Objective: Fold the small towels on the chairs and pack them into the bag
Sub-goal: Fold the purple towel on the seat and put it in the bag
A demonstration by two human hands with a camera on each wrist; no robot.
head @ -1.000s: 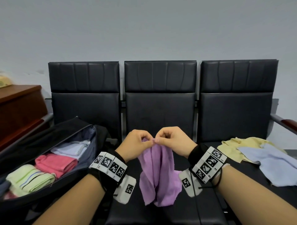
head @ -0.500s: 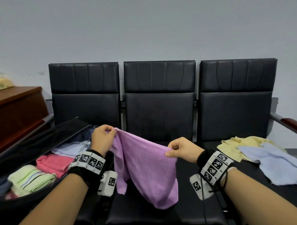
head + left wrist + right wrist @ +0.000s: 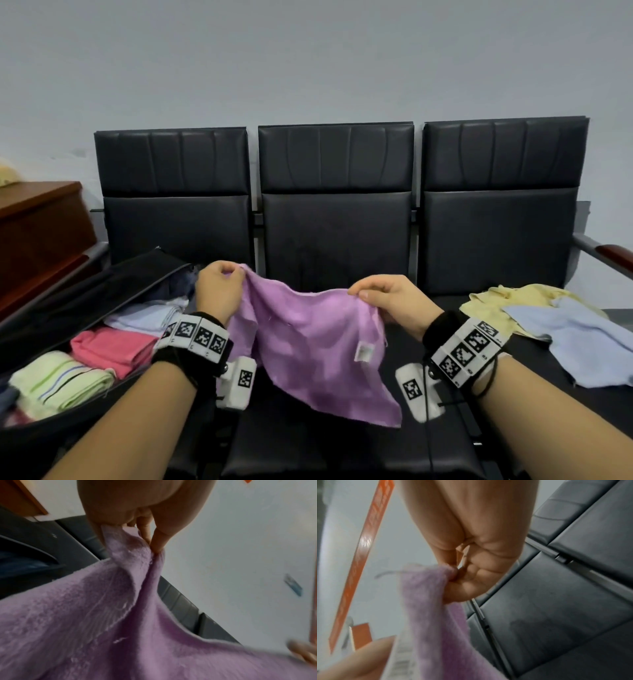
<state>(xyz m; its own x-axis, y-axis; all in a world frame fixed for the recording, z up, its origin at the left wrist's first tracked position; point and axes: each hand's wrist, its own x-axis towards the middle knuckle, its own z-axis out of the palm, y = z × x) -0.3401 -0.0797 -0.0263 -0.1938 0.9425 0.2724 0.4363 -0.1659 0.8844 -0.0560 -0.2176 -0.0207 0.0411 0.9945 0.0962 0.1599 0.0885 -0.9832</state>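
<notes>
A purple towel (image 3: 308,346) hangs spread between my hands above the middle chair seat (image 3: 308,448), a white label showing near its right edge. My left hand (image 3: 219,291) pinches its top left corner (image 3: 133,545). My right hand (image 3: 387,298) pinches the top right corner (image 3: 443,574). The open black bag (image 3: 85,301) lies on the left chair, with folded green (image 3: 58,380), pink (image 3: 113,349) and white (image 3: 147,315) towels inside. On the right chair lie a crumpled yellow towel (image 3: 493,301) and a light blue towel (image 3: 582,339), unfolded.
Three black padded chairs stand in a row against a grey wall. A brown wooden cabinet (image 3: 37,233) stands at the far left. The right chair has a wooden-tipped armrest (image 3: 613,253).
My hands have moved apart from a joined pinch at the centre, spreading the bunched purple towel out wide; its lower edge has swung to the right.
</notes>
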